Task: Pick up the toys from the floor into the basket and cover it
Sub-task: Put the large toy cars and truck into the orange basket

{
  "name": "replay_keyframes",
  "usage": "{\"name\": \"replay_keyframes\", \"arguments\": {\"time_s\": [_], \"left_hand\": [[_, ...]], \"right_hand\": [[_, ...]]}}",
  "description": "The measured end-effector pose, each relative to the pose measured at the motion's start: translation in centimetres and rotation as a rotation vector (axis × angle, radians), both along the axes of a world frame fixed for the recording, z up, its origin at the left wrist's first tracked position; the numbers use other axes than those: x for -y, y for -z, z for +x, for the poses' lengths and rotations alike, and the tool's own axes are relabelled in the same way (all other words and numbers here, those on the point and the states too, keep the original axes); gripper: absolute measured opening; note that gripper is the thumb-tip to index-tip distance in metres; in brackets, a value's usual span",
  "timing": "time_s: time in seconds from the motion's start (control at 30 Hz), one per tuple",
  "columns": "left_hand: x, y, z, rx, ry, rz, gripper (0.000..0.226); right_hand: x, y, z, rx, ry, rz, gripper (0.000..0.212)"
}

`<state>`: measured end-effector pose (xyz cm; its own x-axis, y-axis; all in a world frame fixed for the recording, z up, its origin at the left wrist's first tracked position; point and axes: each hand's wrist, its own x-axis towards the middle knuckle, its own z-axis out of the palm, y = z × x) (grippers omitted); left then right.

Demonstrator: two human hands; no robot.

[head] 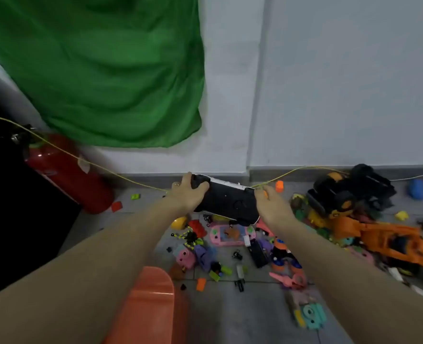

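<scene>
- Toys crowd the floor (242, 319) right of the orange lid (150, 294): a pink game console (231, 235), an orange racing car (391, 242), a black-and-orange truck (349, 189).
- Bare tiles open beyond the lid's left side, up to a red fire extinguisher (69, 172) lying by the wall.
- A yellow string (121, 173) runs taut above the floor, far behind the lid.

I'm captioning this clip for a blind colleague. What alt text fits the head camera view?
Two bare hands, left hand and right hand, hold a black toy car by its ends above a grey floor strewn with small colourful toys. An orange toy vehicle lies to the right, a red fire extinguisher to the left under a green cloth.
</scene>
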<state>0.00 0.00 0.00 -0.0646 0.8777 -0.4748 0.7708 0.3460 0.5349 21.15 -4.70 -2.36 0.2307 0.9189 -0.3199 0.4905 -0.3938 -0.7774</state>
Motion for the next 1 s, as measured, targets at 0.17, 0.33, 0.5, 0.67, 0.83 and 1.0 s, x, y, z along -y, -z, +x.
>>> {"name": "replay_keyframes", "arguments": {"time_s": [0.17,0.33,0.5,0.67,0.83,1.0], "left_hand": [[-2.2,4.9,-1.2,0.140,-0.162,0.013,0.079],[-4.3,6.8,-1.2,0.288,-0.308,-0.063,0.106],[-5.4,8.1,-0.2,0.374,-0.350,-0.049,0.103],[-5.4,8.8,-1.7,0.364,-0.437,-0.130,0.103],[-2.8,7.3,-2.8,0.414,-0.458,0.002,0.068],[0.7,3.8,-4.6,0.444,-0.444,0.174,0.068]], "right_hand": [[-2.0,5.5,0.3,-0.142,0.133,-0.110,0.049],[-3.4,8.4,0.1,-0.338,0.322,-0.169,0.064],[-5.2,11.8,-0.1,-0.625,0.426,-0.151,0.053],[-4.1,9.5,-1.5,-0.645,0.486,-0.073,0.045],[-1.7,7.9,-2.8,-0.621,0.556,0.034,0.036],[-0.3,3.6,-3.6,-0.558,0.636,0.224,0.025]]}}
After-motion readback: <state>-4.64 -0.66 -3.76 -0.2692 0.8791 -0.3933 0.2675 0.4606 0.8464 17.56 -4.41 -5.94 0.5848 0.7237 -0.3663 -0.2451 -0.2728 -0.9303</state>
